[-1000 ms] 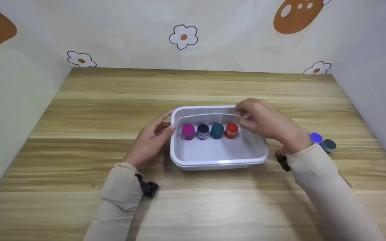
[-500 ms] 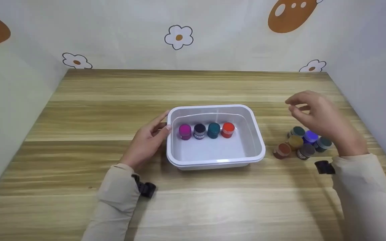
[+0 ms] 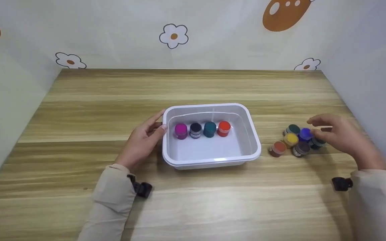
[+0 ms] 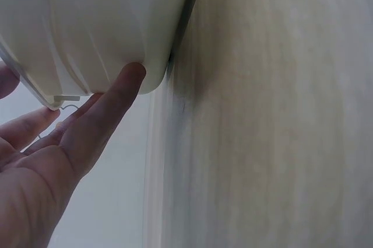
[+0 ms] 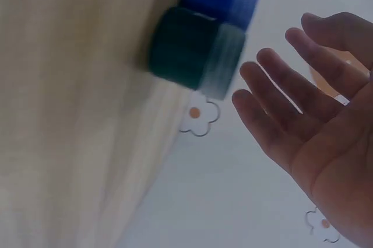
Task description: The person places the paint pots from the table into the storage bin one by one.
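Observation:
My left hand (image 3: 142,142) holds the near-left side of a white plastic tub (image 3: 209,164), thumb over the rim. Its fingers (image 4: 96,122) lie along the outer wall in the left wrist view. Four-sided and shallow, the tub has a row of small paint jars inside: magenta (image 3: 181,131), near-black (image 3: 195,130), teal (image 3: 209,129) and red (image 3: 224,128). My right hand (image 3: 338,135), fingers apart and holding nothing, hovers over a cluster of jars. Closest to it are a blue jar (image 3: 305,134) and a dark green jar (image 5: 192,49), partly hidden by the hand in the head view.
Also in the cluster, right of the tub, are another green jar (image 3: 293,130), a yellow jar (image 3: 291,139), a dark grey jar (image 3: 301,149) and a reddish-brown jar (image 3: 277,149). A patterned wall covering (image 3: 119,36) rises behind the wooden table (image 3: 193,207).
My right hand has left the tub's rim, swung right, then dropped low over the jar cluster. The left hand stays on the tub. The whole view has shifted slightly.

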Demonstrator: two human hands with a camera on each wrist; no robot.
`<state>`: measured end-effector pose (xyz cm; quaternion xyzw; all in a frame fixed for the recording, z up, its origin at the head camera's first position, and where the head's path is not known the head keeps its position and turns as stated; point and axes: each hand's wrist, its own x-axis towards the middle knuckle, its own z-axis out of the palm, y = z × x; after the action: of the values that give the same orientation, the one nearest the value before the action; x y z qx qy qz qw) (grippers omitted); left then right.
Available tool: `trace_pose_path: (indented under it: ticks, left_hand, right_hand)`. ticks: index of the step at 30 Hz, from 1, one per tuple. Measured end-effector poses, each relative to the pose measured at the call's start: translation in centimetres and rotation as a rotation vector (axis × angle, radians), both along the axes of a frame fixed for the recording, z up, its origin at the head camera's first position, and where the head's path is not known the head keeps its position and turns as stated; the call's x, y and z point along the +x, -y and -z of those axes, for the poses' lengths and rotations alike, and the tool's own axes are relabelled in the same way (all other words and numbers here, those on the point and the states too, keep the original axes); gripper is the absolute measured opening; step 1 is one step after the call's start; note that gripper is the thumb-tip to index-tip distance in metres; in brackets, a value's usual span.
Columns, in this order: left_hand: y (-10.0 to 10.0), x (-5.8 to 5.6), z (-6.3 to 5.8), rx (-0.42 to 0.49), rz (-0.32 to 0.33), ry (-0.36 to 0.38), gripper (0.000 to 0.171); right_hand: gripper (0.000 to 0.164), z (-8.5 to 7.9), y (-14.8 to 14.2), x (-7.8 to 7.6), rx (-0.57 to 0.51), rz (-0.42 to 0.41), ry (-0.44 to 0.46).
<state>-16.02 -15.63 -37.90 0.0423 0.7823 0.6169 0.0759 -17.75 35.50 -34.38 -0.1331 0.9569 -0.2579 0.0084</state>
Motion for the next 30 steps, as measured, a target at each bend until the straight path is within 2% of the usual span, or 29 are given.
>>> trace_pose_path:
  ticks: [4, 9, 16, 30]
  left_hand:
    - [0.1, 0.0, 0.0, 0.007, 0.005, 0.006, 0.056]
    - [0.1, 0.0, -0.1, 0.007, 0.004, 0.001, 0.056]
    - [0.1, 0.1, 0.0, 0.016, 0.011, -0.011, 0.056]
    - [0.1, 0.0, -0.2, 0.001, 0.01, 0.016, 0.055]
  right_hand:
    - [0.031, 0.9, -0.4, 0.0, -0.015, 0.002, 0.075]
    - [0.035, 1.2, -0.3, -0.1, 0.0, 0.015, 0.157]
    - [0.037, 1.2, -0.2, 0.0, -0.001, 0.003, 0.14]
    - [0.036, 1.2, 0.2, -0.2, 0.046, 0.006, 0.101]
